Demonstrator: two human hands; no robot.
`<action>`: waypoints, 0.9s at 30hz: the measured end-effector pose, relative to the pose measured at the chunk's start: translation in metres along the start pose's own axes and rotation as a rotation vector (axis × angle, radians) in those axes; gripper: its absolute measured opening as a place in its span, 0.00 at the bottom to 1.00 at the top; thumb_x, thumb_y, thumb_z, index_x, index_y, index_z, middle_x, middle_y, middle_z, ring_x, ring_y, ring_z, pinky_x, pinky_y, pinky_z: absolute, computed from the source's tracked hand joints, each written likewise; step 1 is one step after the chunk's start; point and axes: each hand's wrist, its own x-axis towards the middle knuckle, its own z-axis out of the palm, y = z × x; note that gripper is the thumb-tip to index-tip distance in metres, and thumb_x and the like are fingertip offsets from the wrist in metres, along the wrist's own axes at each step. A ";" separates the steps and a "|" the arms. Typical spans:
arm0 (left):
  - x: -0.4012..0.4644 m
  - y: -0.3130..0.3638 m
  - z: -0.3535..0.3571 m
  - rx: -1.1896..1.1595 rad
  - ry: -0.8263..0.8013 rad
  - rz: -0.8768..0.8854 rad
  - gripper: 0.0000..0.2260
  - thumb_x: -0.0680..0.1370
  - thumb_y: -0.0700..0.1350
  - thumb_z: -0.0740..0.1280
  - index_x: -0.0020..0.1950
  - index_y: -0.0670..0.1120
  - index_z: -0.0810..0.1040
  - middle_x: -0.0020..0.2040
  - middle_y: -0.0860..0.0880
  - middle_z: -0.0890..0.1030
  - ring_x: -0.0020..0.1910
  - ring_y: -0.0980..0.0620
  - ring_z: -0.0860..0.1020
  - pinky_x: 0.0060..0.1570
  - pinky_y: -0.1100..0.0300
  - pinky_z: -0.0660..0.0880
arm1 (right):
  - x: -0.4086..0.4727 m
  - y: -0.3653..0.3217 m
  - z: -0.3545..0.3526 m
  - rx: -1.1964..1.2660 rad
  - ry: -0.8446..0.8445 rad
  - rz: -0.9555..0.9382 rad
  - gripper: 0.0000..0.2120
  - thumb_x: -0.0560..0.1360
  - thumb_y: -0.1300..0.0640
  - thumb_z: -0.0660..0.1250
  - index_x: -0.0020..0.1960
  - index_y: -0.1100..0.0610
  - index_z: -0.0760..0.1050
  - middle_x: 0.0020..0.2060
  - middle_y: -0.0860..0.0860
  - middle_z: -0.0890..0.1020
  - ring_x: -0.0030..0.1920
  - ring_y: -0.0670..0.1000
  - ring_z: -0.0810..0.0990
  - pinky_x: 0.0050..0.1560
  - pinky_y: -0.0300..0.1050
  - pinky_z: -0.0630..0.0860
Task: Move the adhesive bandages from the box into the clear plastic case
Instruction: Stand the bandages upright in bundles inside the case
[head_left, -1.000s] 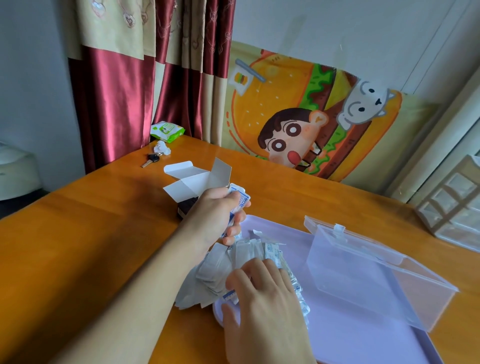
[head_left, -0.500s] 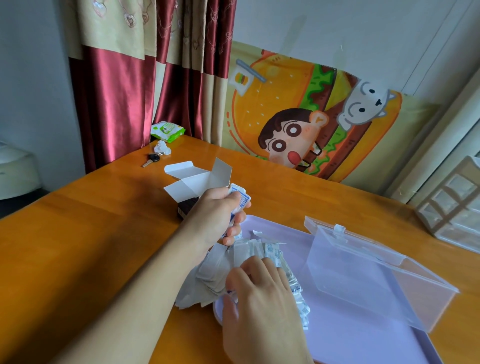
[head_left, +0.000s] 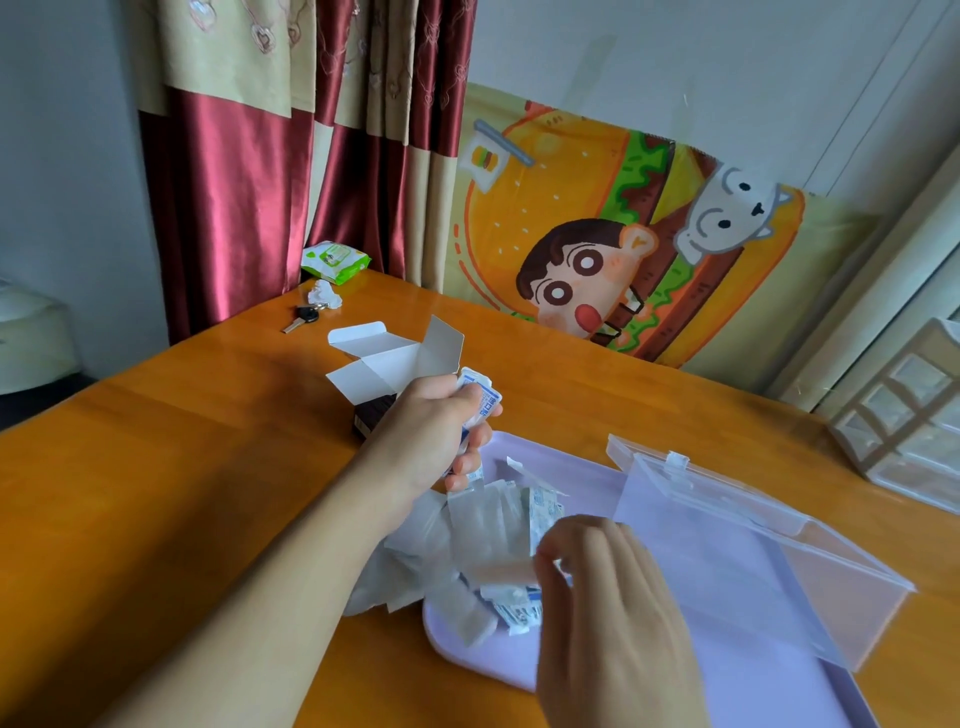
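We see the left hand (head_left: 431, 421) curled round a white-and-blue printed cardboard box (head_left: 480, 402), its plain white flaps (head_left: 395, 358) splayed open toward the far side. A loose heap of flat, white paper-wrapped adhesive bandages (head_left: 488, 525) lies below that hand, spilling over the near-left corner of a smooth lilac plastic tray (head_left: 571, 478) onto the glossy orange wooden bench (head_left: 182, 467). The right hand (head_left: 608, 613) is over the heap's right edge, fingers (head_left: 587, 535) bent and close together; we cannot tell if they pinch a bandage. The clear rectangular plastic case (head_left: 753, 540) sits on the tray just right of the heap, hinged lid raised. A metal key (head_left: 301, 318) lies at the far left of the bench.
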 end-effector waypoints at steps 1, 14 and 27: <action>0.000 0.000 0.000 -0.006 -0.001 -0.003 0.14 0.87 0.45 0.56 0.53 0.40 0.79 0.33 0.47 0.72 0.26 0.51 0.66 0.27 0.60 0.62 | 0.003 0.005 -0.007 0.019 0.005 0.065 0.06 0.79 0.60 0.62 0.46 0.51 0.73 0.37 0.48 0.77 0.35 0.55 0.77 0.31 0.49 0.75; -0.011 -0.002 0.026 -0.255 -0.265 -0.260 0.20 0.81 0.62 0.62 0.46 0.44 0.73 0.33 0.48 0.70 0.25 0.52 0.65 0.26 0.61 0.64 | 0.069 0.018 -0.032 0.030 0.407 0.156 0.07 0.79 0.68 0.68 0.48 0.57 0.81 0.43 0.48 0.84 0.40 0.51 0.84 0.39 0.42 0.75; -0.020 -0.008 0.030 -0.294 -0.281 -0.204 0.12 0.82 0.47 0.65 0.57 0.41 0.84 0.45 0.45 0.83 0.46 0.49 0.81 0.40 0.60 0.74 | 0.042 0.001 0.023 0.111 0.221 -0.083 0.09 0.74 0.69 0.69 0.39 0.59 0.80 0.34 0.53 0.78 0.35 0.57 0.76 0.34 0.48 0.75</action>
